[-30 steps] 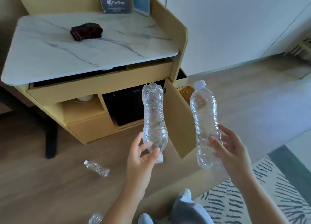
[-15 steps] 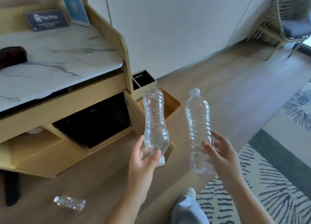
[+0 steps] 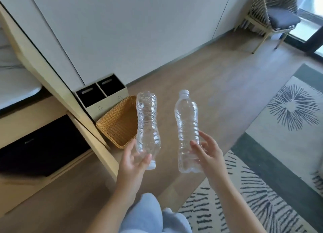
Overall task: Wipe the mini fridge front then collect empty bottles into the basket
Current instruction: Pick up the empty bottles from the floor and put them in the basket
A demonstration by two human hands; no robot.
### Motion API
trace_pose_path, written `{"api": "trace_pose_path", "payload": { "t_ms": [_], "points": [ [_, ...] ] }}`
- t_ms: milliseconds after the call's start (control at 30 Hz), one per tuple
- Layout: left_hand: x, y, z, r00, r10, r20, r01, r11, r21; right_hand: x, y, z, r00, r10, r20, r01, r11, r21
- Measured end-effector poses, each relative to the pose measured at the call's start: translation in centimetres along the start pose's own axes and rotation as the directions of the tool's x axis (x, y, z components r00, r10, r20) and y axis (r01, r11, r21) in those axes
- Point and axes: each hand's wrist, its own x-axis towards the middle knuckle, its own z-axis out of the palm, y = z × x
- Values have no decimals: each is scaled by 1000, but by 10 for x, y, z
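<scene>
My left hand (image 3: 133,162) grips a clear empty bottle (image 3: 147,121) upside down, white cap at the bottom by my fingers. My right hand (image 3: 208,151) holds a second clear bottle (image 3: 187,126) upright, white cap on top. Both bottles hang in the air in front of me. The woven basket (image 3: 111,123) sits on the wood floor just left of and behind the left bottle, and looks empty. The black mini fridge front (image 3: 40,150) shows at the left inside the wooden cabinet, its door (image 3: 90,136) swung open.
A two-compartment recycling bin (image 3: 111,96) stands against the white wall behind the basket. A patterned rug (image 3: 272,162) covers the floor at the right. A woven chair (image 3: 272,17) stands at the far right. My knee in light trousers (image 3: 148,215) is at the bottom.
The view has swung right: the marble top and the floor bottle have left the frame, and the whole basket has come into view. Both hands still hold their bottles.
</scene>
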Motion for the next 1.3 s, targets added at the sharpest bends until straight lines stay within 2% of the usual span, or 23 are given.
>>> {"api": "trace_pose_path", "payload": {
  "t_ms": [267, 500, 733, 933, 1133, 1300],
  "points": [
    [126, 27, 5, 998, -20, -55, 18, 1000, -21, 118, -25, 41, 996, 56, 66, -48, 993, -108],
    [224, 67, -26, 987, -28, -157, 14, 996, -90, 224, -70, 122, 980, -30, 196, 77, 968, -237],
    [275, 69, -52, 944, -65, -325, 13, 987, -159, 293, -81, 183, 940, -16, 341, 113, 957, -268],
    [306, 57, -43, 866, -171, -470, 38, 959, -280, 357, -72, 225, 874, 53, 482, 107, 949, -297],
    [353, 40, -21, 745, -284, -603, -4, 903, -430, 423, -55, 269, 749, 118, 652, 143, 932, -332],
    [391, 10, -10, 657, -347, -670, -42, 870, -492, 468, -26, 300, 652, 167, 739, 218, 893, -395]
  ]
}}
